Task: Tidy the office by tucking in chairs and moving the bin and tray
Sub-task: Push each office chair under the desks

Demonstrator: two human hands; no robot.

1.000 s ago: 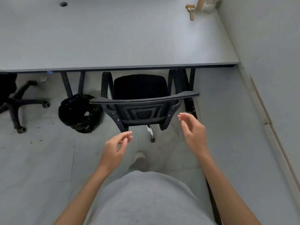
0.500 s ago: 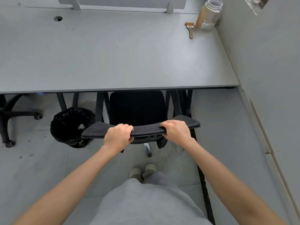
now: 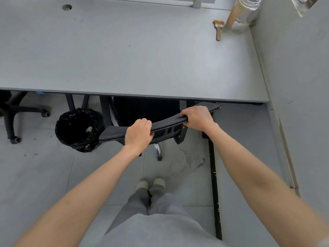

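1. The left hand point(image 3: 138, 133) grips the top edge of the chair point(image 3: 165, 124) backrest, fingers curled over it.
2. The right hand point(image 3: 196, 118) grips the same edge further right, thumb under, fingers wrapped over the top.
3. Beyond the fingers, the chair's seat lies under the desk point(image 3: 124, 59); the backrest slants, its right end nearer the desk edge.
4. Left of the left fingers, just beside the backrest's end, stands the bin point(image 3: 78, 129) with its black liner, partly under the desk.
5. Far beyond the right fingers, on the desk's corner, lie a brush point(image 3: 218, 30) and a jar point(image 3: 243, 13).
6. Another chair's base point(image 3: 16, 113) sits far left.
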